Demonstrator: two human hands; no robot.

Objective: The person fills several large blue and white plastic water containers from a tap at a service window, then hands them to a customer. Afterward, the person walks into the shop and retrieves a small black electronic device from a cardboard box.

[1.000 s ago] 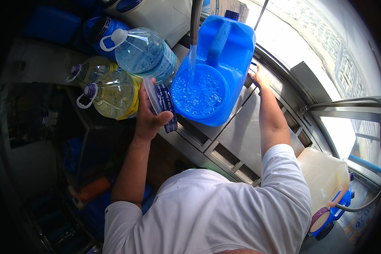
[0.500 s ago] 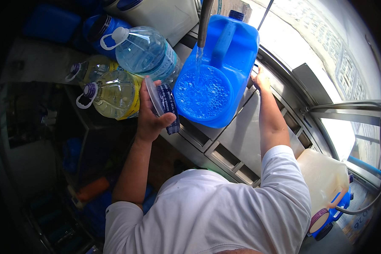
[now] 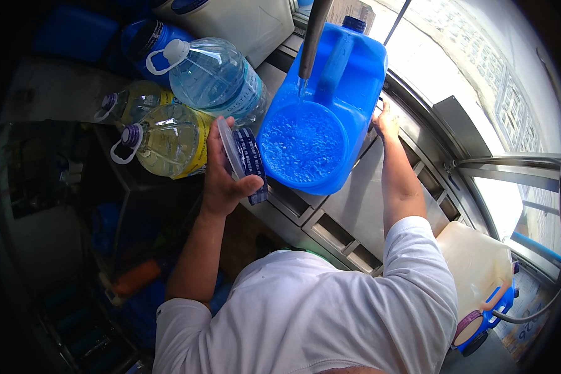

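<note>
A blue plastic jug (image 3: pixel 363 118) with a moulded handle stands under a metal spout (image 3: pixel 315 37). Its wide round mouth shows bubbly water (image 3: pixel 305 146) close to the rim, and only a thin short trickle hangs from the spout. My left hand (image 3: pixel 221 187) is closed around a translucent round lid (image 3: pixel 230 148) and a dark blue printed seal band (image 3: pixel 252 163), held beside the jug's mouth. Beyond the jug's right side, my right hand (image 3: pixel 388 121) reaches to the metal edge below the window. Its fingers are bent around something small that I cannot make out.
Left of the jug are a large clear bottle (image 3: pixel 212 75) with a white handle cap and two yellow-labelled bottles (image 3: pixel 168 140) lying tilted. A whitish jug (image 3: pixel 474 262) stands at the right. Slots cut the steel counter (image 3: pixel 355 193); a window frame (image 3: pixel 511 163) borders it.
The water stream from the spout has dwindled to a trickle. The blue jug and spout appear shifted slightly right in view; my left hand still holds the lid and band.
</note>
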